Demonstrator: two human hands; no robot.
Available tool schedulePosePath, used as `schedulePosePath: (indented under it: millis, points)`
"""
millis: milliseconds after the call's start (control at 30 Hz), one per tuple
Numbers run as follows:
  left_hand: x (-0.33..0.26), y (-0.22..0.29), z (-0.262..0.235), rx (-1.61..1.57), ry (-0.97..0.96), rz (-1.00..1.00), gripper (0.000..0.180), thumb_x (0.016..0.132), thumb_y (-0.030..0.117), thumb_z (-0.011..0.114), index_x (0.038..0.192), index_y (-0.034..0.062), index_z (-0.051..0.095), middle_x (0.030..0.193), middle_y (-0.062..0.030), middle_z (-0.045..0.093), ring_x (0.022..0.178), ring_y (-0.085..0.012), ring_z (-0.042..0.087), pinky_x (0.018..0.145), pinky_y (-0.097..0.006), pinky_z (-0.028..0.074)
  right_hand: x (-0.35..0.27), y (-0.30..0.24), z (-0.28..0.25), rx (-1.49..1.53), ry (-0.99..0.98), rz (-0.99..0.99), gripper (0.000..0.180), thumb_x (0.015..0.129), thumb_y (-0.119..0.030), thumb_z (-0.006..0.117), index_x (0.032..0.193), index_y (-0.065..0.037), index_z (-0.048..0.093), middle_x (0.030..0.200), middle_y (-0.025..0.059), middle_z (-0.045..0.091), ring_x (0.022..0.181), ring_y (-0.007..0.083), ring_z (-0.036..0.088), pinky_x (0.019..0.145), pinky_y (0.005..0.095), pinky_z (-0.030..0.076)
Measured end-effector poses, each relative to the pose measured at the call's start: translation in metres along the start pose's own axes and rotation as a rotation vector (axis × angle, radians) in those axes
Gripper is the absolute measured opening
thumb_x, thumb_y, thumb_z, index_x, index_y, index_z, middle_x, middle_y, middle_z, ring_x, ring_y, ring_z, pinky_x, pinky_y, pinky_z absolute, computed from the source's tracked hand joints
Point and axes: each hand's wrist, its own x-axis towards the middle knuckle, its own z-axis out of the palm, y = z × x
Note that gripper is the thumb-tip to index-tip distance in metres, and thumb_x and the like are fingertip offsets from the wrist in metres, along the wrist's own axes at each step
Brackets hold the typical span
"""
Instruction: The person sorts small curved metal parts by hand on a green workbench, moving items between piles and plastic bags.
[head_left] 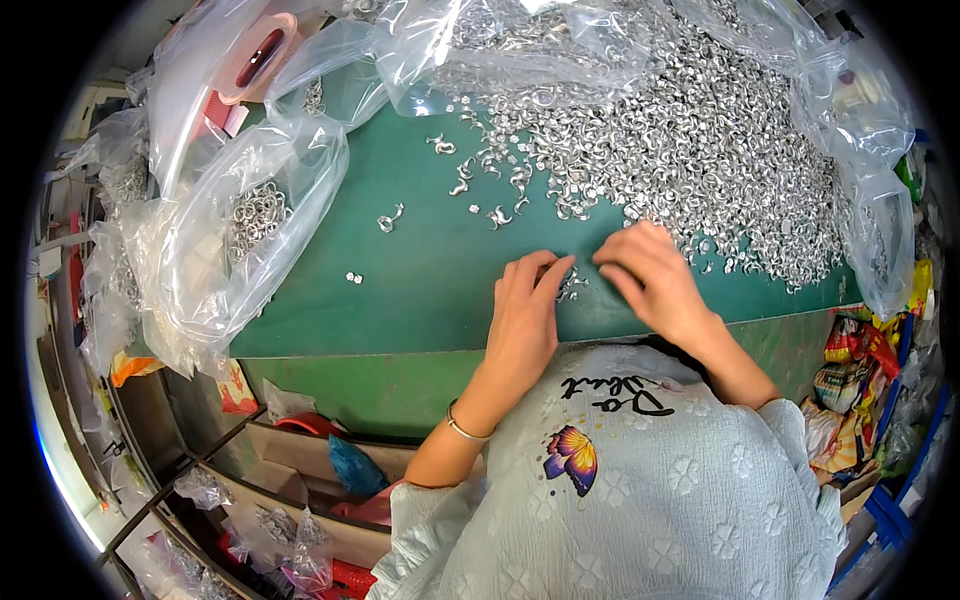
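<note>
My left hand (525,300) is at the near middle of the green tabletop (400,300), its thumb and forefinger pressed together. Whatever lies between those fingertips is too small to make out. A few small silver metal pieces (572,286) lie right beside them. Across from it, my right hand (652,282) has its fingers bent and its thumb apart, with nothing visible in it. Its knuckles are at the near edge of a large heap of small curved silver metal parts (720,150), which look like clasp pieces.
Loose metal parts (497,217) are scattered left of the heap. Clear plastic bags (520,50) border the table's far side. Another bag (310,190) at left holds metal rings (258,215). A pink container (255,60) stands behind it. Below the table is an open drawer (300,470).
</note>
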Motion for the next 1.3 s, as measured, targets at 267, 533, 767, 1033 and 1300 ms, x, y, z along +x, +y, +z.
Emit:
schedulePosePath:
  millis: [267, 533, 767, 1033, 1300]
  points:
    - [-0.007, -0.006, -0.005, -0.054, 0.048, -0.132, 0.033, 0.084, -0.005, 0.057, 0.117, 0.0019, 0.059, 0.110, -0.0133, 0.055, 0.099, -0.0309, 0.053, 0.085, -0.039, 0.042, -0.013, -0.010, 0.020, -0.064, -0.132, -0.137, 0.015, 0.073, -0.012, 0.073, 0.086, -0.009, 0.065, 0.092, 0.0026, 0.054, 0.089, 0.0215, 0.049, 0.078, 0.0348, 0.036]
    - [-0.010, -0.009, -0.005, -0.067, 0.151, -0.099, 0.028, 0.083, -0.004, 0.060, 0.111, 0.0016, 0.062, 0.105, -0.0155, 0.058, 0.096, -0.0327, 0.056, 0.087, -0.039, 0.044, -0.016, -0.008, -0.010, 0.798, 0.002, 0.393, 0.009, 0.085, 0.006, 0.064, 0.092, 0.001, 0.065, 0.096, 0.0069, 0.061, 0.090, 0.0126, 0.055, 0.080, 0.0278, 0.044]
    - [-0.015, -0.012, 0.006, -0.034, 0.285, -0.085, 0.022, 0.083, -0.008, 0.059, 0.103, -0.0005, 0.064, 0.100, -0.0156, 0.059, 0.092, -0.0303, 0.059, 0.083, -0.035, 0.047, 0.018, -0.010, -0.143, 0.244, 0.524, 0.066, 0.011, 0.080, 0.006, 0.066, 0.090, 0.001, 0.066, 0.090, 0.0079, 0.066, 0.087, 0.0163, 0.061, 0.079, 0.0290, 0.047]
    - [-0.013, -0.015, 0.019, 0.058, 0.351, -0.035, 0.020, 0.080, -0.008, 0.060, 0.097, 0.0012, 0.066, 0.097, -0.0130, 0.060, 0.089, -0.0307, 0.056, 0.079, -0.038, 0.045, 0.112, 0.037, -0.293, -0.575, 1.279, -0.420, 0.008, 0.081, -0.001, 0.070, 0.089, -0.001, 0.069, 0.088, 0.0066, 0.068, 0.077, 0.0134, 0.060, 0.070, 0.0250, 0.046]
    - [-0.014, -0.013, 0.024, 0.121, 0.381, -0.085, 0.024, 0.082, -0.006, 0.060, 0.104, 0.0011, 0.063, 0.102, -0.0157, 0.058, 0.094, -0.0330, 0.058, 0.082, -0.037, 0.047, 0.146, 0.073, -0.297, -0.774, 1.418, -0.591, 0.017, 0.073, 0.007, 0.072, 0.088, -0.001, 0.067, 0.085, 0.0102, 0.067, 0.076, 0.0228, 0.063, 0.070, 0.0303, 0.050]
